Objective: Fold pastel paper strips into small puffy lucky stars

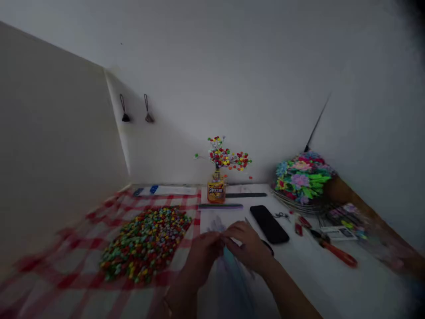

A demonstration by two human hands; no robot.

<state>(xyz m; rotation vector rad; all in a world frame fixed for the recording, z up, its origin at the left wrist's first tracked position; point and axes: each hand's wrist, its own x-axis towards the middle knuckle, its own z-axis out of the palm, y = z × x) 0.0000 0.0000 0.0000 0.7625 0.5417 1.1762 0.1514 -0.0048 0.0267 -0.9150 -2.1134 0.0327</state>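
Observation:
My left hand [204, 250] and my right hand [249, 246] meet over the table in front of me, fingers pinched together on thin pale blue paper strips [232, 266] that trail down toward me. The picture is dim and blurred, so the exact grip is unclear. A heap of small multicoloured folded stars [146, 241] lies on the red-and-white checked cloth [83, 248] just left of my left hand. A black phone [268, 223] lies flat just beyond my right hand.
An orange-labelled bottle holding a bead-flower sprig [216, 188] stands at the back by the wall. A colourful paper bouquet in a basket [300, 181] is at the back right. An orange-handled tool [335, 252], rulers [221, 206] and small packets [341, 221] lie nearby.

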